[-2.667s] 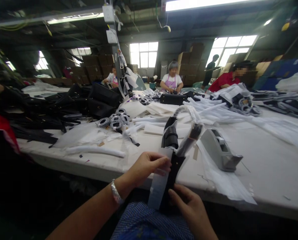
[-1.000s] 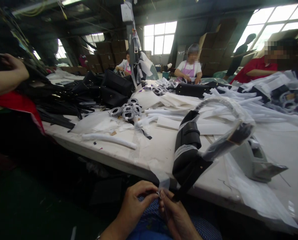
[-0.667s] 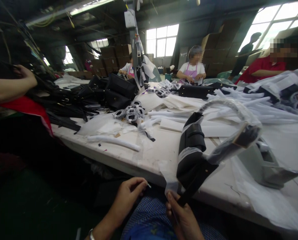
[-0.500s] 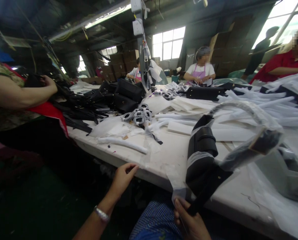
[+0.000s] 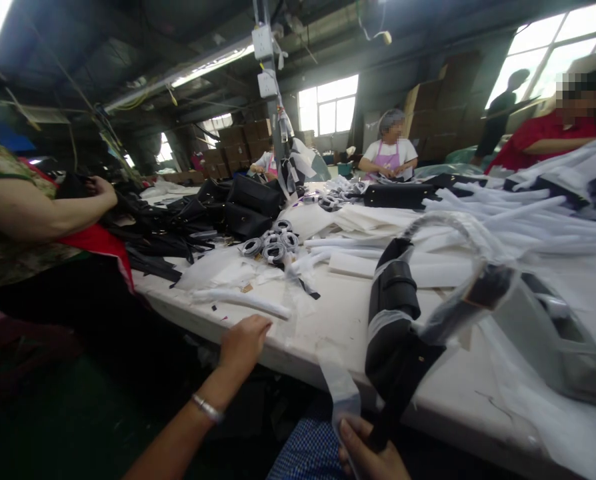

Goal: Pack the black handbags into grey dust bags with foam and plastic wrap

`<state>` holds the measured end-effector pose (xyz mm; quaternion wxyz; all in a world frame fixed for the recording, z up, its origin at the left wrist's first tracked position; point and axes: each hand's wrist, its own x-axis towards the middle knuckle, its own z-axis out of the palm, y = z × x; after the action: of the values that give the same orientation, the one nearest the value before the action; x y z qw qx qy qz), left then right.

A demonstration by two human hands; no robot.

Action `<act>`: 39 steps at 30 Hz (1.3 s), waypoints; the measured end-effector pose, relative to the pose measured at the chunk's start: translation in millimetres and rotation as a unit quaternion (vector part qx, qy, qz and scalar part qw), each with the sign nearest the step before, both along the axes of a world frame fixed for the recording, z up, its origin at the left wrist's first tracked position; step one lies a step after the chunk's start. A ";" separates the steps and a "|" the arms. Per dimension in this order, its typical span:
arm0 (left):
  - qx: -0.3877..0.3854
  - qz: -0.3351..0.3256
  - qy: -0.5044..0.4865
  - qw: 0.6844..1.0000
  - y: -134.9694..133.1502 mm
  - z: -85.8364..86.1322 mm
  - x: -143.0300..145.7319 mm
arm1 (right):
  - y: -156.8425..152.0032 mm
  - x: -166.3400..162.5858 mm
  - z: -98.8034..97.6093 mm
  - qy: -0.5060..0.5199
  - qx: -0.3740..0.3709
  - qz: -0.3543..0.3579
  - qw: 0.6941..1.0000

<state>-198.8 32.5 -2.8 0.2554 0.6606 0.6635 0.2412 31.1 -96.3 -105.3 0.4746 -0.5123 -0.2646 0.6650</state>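
A black handbag [image 5: 395, 287] stands on the near part of the table, partly wrapped in clear plastic film. Its arched handle [image 5: 458, 230] rises to the right under translucent wrapping. My right hand [image 5: 371, 453] is closed round the bag's black strap [image 5: 391, 417] at the table's front edge, its thumb also against a translucent plastic strip [image 5: 345, 393]. Farther left, my left hand [image 5: 243, 343] hovers by the table edge with fingers pinched together; whatever they may hold is hidden. A white foam strip [image 5: 243, 301] lies just beyond it.
Several grey coiled rings [image 5: 273, 247] lie mid-table, with black bags [image 5: 253, 200] behind them. White foam tubes [image 5: 508, 213] are heaped at the right, and a grey tape dispenser [image 5: 563, 340] stands nearer. A co-worker's arm [image 5: 48, 210] is at the left; other people work across the table.
My left hand has turned over and its fingers have come together. My right hand keeps hold of the strap and plastic strip. The view has shifted slightly.
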 end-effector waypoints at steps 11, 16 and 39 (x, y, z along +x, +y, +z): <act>-0.216 -0.018 -0.496 0.841 -58.1 -31.0 95.9 | -3.9 7.1 -9.6 -0.087 0.092 0.092 0.988; -0.186 -0.030 -0.479 0.857 -48.3 -21.3 96.8 | -15.9 49.1 -12.2 -0.233 0.185 0.153 0.942; -0.230 -0.136 -0.327 0.906 -92.0 -62.1 83.9 | -2.0 62.6 71.9 -0.310 0.166 0.005 0.936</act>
<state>-115.0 -59.5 -64.9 0.6333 0.5512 0.4837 0.2472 93.7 -98.3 -33.4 0.4436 -0.6060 -0.5076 0.4223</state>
